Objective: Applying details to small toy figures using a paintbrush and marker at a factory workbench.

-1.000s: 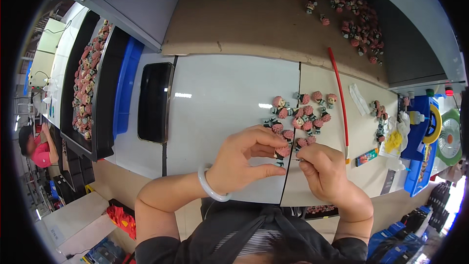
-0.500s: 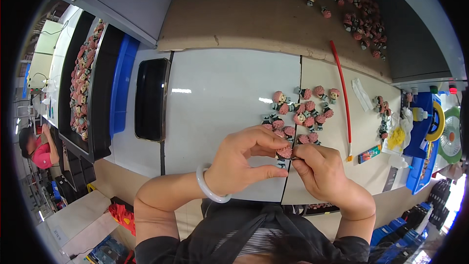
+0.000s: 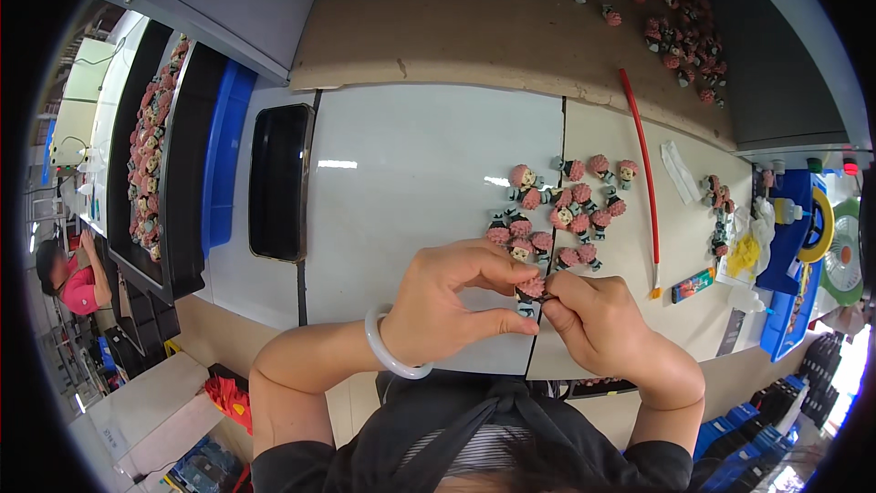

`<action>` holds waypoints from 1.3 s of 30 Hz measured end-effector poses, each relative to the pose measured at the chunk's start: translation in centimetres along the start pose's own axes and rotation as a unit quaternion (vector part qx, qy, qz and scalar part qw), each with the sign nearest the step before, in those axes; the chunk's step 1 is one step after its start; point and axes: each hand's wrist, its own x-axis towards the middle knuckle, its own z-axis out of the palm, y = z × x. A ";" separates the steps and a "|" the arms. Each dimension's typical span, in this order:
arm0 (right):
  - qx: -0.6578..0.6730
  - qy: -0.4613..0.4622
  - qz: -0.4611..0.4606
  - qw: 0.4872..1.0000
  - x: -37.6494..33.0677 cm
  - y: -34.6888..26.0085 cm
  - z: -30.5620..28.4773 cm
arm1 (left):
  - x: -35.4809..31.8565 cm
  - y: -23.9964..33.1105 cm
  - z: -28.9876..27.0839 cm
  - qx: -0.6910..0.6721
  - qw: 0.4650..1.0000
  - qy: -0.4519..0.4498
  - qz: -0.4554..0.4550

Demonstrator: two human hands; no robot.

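Left hand (image 3: pixel 444 297): curved into a C, its fingers at the head and its thumb beside the feet; the hold is narrow, no wider than the figurine.
Held figurine (image 3: pixel 529 290): a pink-haired, dark-bodied piece, gripped near the seam of the worktop with its head away from the wearer; its side is apparently left exposed by this end-to-end hold.
Right hand (image 3: pixel 598 310): thumb and index finger drawn together against the exposed side, probably for fine contact; whether anything small is pinched between them cannot be told.
Loose figurines (image 3: pixel 579 196): clustered just beyond both hands, across the seam, presumably to keep the reach short; some are lying, others tilted.
Red brush (image 3: pixel 641 146): laid lengthwise right of the cluster, bristles toward the wearer, seemingly kept within right-hand reach.
Small box (image 3: pixel 693 286): set beside the brush tip.
Black phone (image 3: pixel 279 183): placed flat at left, apparently well out of the handling area.
Figurine heap (image 3: pixel 684 41): spread on the brown board (image 3: pixel 411 36) at the far right.
Black tray (image 3: pixel 187 192): filled with similar figurines, far left, with their bulk presumably contained by its walls.
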 end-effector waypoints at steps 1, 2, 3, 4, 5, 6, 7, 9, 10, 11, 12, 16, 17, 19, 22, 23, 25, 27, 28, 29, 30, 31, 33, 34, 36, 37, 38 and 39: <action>0.001 -0.001 -0.001 1.000 0.1 0.1 0.0 | -0.1 -0.1 0.0 -0.004 1.000 0.001 0.001; 0.026 -0.006 0.009 1.000 0.1 0.2 0.0 | -0.1 -0.1 0.0 -0.003 1.000 0.003 0.001; 0.051 -0.011 0.021 0.998 0.1 0.2 0.0 | -0.1 -0.1 0.0 -0.008 1.000 0.006 -0.004; 0.050 -0.010 0.022 0.998 0.1 0.2 0.0 | -0.1 -0.1 0.0 -0.012 1.000 0.009 -0.009; 0.018 0.025 -0.006 1.000 0.0 0.3 0.2 | -0.1 -0.2 0.0 -0.012 1.000 0.008 -0.009; -0.015 0.058 -0.033 0.998 -0.1 0.3 0.3 | -0.1 -0.2 0.0 -0.012 1.000 0.010 -0.008; -0.015 0.058 -0.034 0.998 -0.2 0.2 0.2 | -0.1 -0.2 0.1 -0.011 1.000 0.013 -0.007; -0.043 0.064 -0.046 0.996 -0.2 0.0 0.0 | -0.2 -0.1 0.1 -0.008 1.000 0.013 -0.010; -0.042 0.064 -0.046 0.996 -0.2 0.0 0.1 | -0.2 -0.1 0.1 -0.004 1.000 0.014 -0.012; -0.047 0.062 -0.044 0.996 -0.2 -0.1 0.2 | -0.2 -0.1 0.0 -0.004 1.000 0.014 -0.012; -0.054 0.062 -0.040 0.996 -0.2 -0.1 0.3 | -0.2 -0.1 0.1 -0.010 1.000 0.010 -0.011; -0.051 0.067 -0.041 0.996 -0.1 -0.1 0.4 | -0.1 0.0 0.1 -0.019 1.000 0.003 -0.012; -0.049 0.063 -0.035 0.996 -0.1 -0.1 0.4 | -0.1 0.0 0.1 -0.019 1.000 0.003 -0.012; -0.047 0.058 -0.030 0.997 0.0 -0.2 0.4 | -0.1 -0.1 -0.1 -0.011 1.000 -0.002 -0.005; -0.044 0.047 -0.009 0.998 -0.1 -0.4 0.1 | 0.0 0.0 0.0 -0.006 1.000 -0.005 -0.016; -0.033 0.039 -0.001 0.999 -0.1 -0.4 0.0 | 0.1 0.1 0.1 -0.007 1.000 -0.007 -0.017; -0.020 0.027 0.003 0.999 0.1 -0.2 0.1 | 0.1 -0.1 0.0 -0.003 1.000 -0.003 -0.012; -0.023 0.015 0.005 1.000 0.1 -0.2 0.1 | 0.2 0.0 -0.1 0.007 1.000 -0.003 -0.013; -0.023 0.016 0.006 1.000 0.1 -0.2 0.1 | 0.2 0.0 -0.1 0.017 1.000 -0.006 -0.012; -0.030 0.015 0.008 0.999 0.0 -0.3 0.0 | 0.3 0.1 0.0 0.016 1.000 -0.007 -0.012; -0.036 0.012 0.009 0.999 0.0 -0.3 0.0 | 0.3 0.2 0.0 0.019 1.000 -0.008 -0.020; -0.036 0.012 0.009 0.999 0.0 -0.2 0.0 | 0.2 0.2 0.0 0.021 0.999 -0.008 -0.028; 0.039 -0.033 0.031 0.998 0.1 0.0 -0.2 | 0.1 0.1 0.0 0.014 0.999 -0.008 -0.028; 0.039 -0.034 0.031 0.998 0.1 -0.1 -0.3 | 0.0 0.0 -0.1 0.007 1.000 -0.007 -0.028; 0.102 -0.033 0.051 0.993 0.2 -0.2 -0.4 | -0.1 0.2 -0.1 -0.001 0.999 -0.002 -0.048; 0.101 -0.031 0.052 0.993 0.1 -0.2 -0.3 | -0.1 0.3 -0.1 -0.009 0.998 0.002 -0.068; 0.043 0.017 0.011 0.999 -0.1 0.0 -0.1 | -0.1 0.3 -0.1 -0.010 0.998 0.001 -0.068; -0.015 0.065 -0.030 0.997 -0.1 0.1 0.1 | -0.1 0.4 0.0 -0.004 0.997 0.003 -0.074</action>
